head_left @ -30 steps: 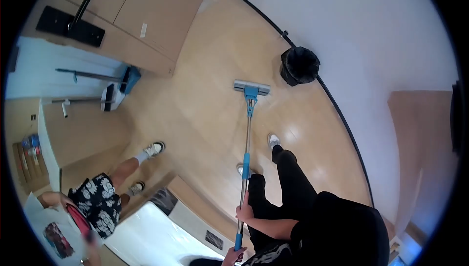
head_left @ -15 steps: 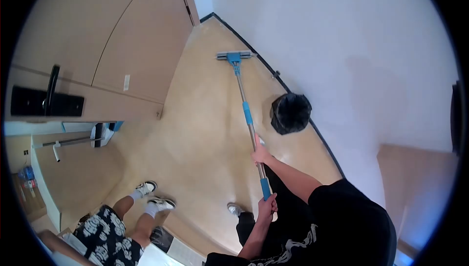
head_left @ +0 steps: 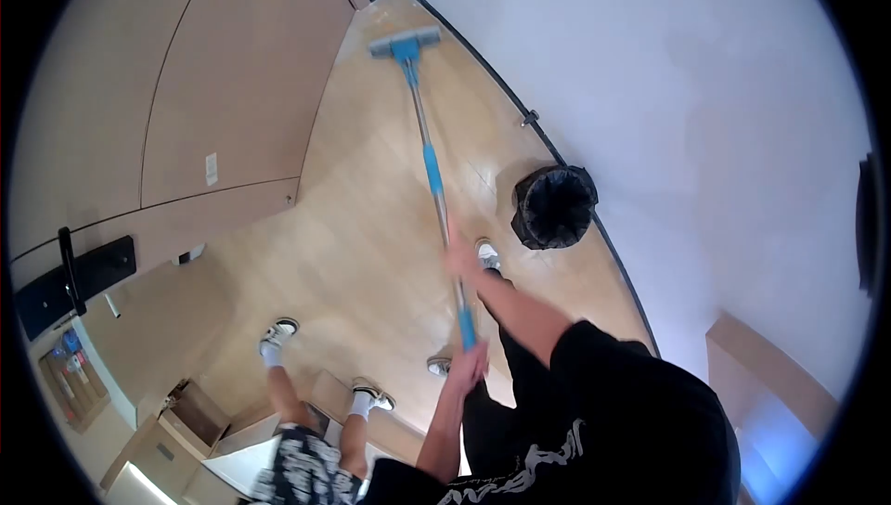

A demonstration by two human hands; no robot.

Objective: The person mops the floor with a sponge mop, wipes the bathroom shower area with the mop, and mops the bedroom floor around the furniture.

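A mop with a blue and grey head (head_left: 406, 45) lies with its head on the floor near the far corner, and its pole runs back towards me. My right hand (head_left: 461, 254), slightly blurred, is closed round the middle of the metal pole. Lower down, my left hand (head_left: 468, 366) grips the pole's end by the blue handle grip (head_left: 467, 327). The mop head sits between the door and the dark skirting strip.
A black-lined bin (head_left: 554, 208) stands against the white wall at the right. On the left is a wooden door (head_left: 237, 87) with a black handle (head_left: 70, 271). Another person's legs (head_left: 283, 394) are at the lower left, by an open wooden box (head_left: 195, 417).
The mop head has moved away from me, up and left towards the corner, with both hands still on the pole. The other person's feet have moved apart. The view has shifted.
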